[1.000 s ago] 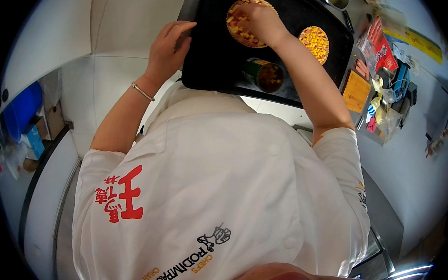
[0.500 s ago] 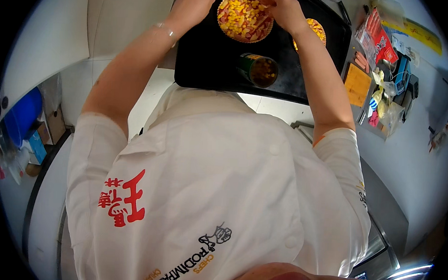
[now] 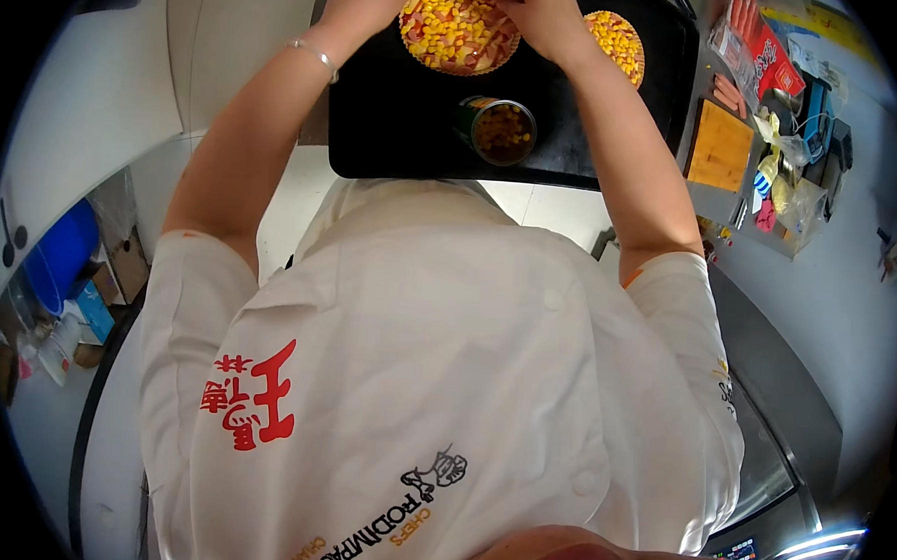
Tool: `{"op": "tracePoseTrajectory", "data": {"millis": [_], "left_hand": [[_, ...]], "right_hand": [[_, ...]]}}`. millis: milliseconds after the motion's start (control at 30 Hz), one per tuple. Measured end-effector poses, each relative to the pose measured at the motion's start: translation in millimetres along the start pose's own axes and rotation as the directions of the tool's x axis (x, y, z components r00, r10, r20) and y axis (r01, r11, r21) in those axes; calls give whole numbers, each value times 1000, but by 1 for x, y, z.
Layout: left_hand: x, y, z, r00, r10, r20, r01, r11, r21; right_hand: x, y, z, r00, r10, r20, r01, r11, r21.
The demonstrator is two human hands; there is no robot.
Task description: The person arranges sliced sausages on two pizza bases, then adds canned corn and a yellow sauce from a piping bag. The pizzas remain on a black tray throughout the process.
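Observation:
A round pizza [image 3: 459,30] covered with yellow corn and pink diced meat lies in a fluted case on a black baking tray [image 3: 395,138]. My left hand [image 3: 371,1] is at its left edge, fingers curled together and partly cut off by the frame top; what they hold is hidden. Over the pizza's upper right, my right hand [image 3: 535,14] has its fingertips bent together on the topping, and what they pinch cannot be made out. An opened can [image 3: 503,132] with corn inside leans or lies near the tray's front edge. A smaller corn-topped pizza [image 3: 616,45] sits right of my right wrist.
Right of the tray are a wooden board [image 3: 720,145], sausages [image 3: 729,95], a red package [image 3: 775,74] and several plastic bags [image 3: 802,205]. A blue tub [image 3: 64,253] and boxes stand low on the left. A white panel [image 3: 96,94] rises at the left.
The tray and its contents appear shifted left in view. My right fingers have moved from the pizza's right side toward its upper middle. My left hand stays by the left edge.

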State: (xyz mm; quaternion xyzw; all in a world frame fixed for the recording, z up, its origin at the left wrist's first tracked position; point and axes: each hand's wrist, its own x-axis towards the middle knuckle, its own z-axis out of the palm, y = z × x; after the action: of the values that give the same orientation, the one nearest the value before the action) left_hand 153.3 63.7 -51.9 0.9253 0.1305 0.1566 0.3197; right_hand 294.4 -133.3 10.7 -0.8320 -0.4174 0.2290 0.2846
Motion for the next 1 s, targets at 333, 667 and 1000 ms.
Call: {"op": "tracePoseTrajectory", "data": {"millis": [333,667,1000], "left_hand": [[-70,44,-12,995,-22,-93,11,994,-109],[-127,72,-14,997,-70,-45,59,975,-215],[-130,79,-16,998,-56,-23,50,977,-208]], "right_hand": [[-127,-25,7,973,-114,-199,159,961,228],[-71,-3,15,899,8,-437,99,970,220],[-116,7,0,965,-25,-262,98,958,268]]}}
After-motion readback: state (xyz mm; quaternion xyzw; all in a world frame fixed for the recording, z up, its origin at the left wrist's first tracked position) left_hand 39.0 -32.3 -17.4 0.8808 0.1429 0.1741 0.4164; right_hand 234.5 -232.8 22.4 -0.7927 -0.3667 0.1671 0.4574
